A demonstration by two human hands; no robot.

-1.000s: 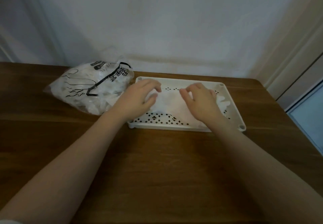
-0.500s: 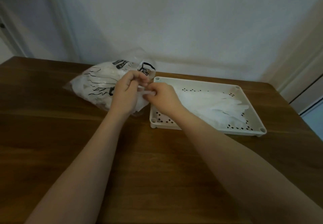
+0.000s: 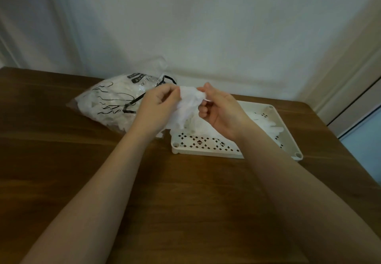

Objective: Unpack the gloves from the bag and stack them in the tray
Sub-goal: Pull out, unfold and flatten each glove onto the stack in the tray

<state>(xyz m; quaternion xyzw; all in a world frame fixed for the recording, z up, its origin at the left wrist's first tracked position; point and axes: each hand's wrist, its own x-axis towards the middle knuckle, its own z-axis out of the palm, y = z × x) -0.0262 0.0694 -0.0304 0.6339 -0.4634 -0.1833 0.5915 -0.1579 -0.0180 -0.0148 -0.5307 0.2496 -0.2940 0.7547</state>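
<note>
A clear plastic bag printed with black glove outlines lies on the table's left, full of white gloves. To its right stands a white perforated tray with several thin white gloves lying flat in it. A crumpled white glove hangs above the tray's left end. My left hand pinches its left edge and my right hand pinches its right edge. The glove's fingers dangle down toward the tray.
The dark wooden table runs to a white wall behind. A door frame stands at the right, close to the table's right edge.
Both hands left the gloves in the tray, went to the bag's mouth, and have now lifted a glove out, held between them above the tray's left end.
</note>
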